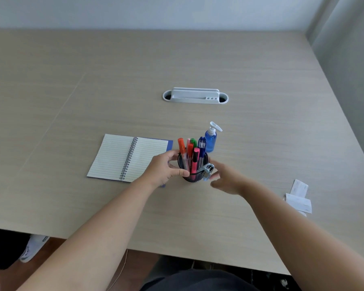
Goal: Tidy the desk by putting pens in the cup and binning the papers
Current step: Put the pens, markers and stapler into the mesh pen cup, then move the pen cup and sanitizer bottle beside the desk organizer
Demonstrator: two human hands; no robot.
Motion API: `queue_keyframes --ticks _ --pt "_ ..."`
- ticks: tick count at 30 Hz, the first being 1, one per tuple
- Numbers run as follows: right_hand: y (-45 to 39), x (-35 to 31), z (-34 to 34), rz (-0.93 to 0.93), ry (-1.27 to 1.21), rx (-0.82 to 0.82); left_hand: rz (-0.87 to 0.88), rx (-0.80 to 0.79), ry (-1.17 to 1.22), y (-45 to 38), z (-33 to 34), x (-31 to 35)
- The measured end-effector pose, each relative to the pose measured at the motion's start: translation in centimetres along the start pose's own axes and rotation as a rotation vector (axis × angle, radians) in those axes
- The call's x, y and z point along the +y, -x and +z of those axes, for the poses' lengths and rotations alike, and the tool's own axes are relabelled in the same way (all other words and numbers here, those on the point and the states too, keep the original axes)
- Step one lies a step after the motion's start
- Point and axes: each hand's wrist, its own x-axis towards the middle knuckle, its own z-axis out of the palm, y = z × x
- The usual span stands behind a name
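A pale wood-grain desk (198,206) fills the view, with both bare forearms reaching forward across it toward the middle. An open spiral notebook (126,157) lies flat left of centre. The left hand (163,168) wraps its curled fingers and thumb around the left side of the dark mesh cup (192,170), which stands upright holding the pens (190,152). The right hand (227,179) sits just right of the cup, fingers loosely spread, its fingertips at a small pale-blue stapler (207,170) on the rim. A blue pump bottle (211,139) stands behind. Folded papers (298,198) lie near the right edge.
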Motion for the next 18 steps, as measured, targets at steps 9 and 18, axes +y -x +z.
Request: queue_keyframes --ticks 9,18 --pt "-5.5 -5.8 -1.9 0.002 -0.220 0.061 0.055 0.013 0.078 -4.4 -8.0 2.4" --pt "-14.6 -9.7 -2.6 0.043 -0.422 0.233 0.029 0.041 0.168 -12.8 -14.1 3.4"
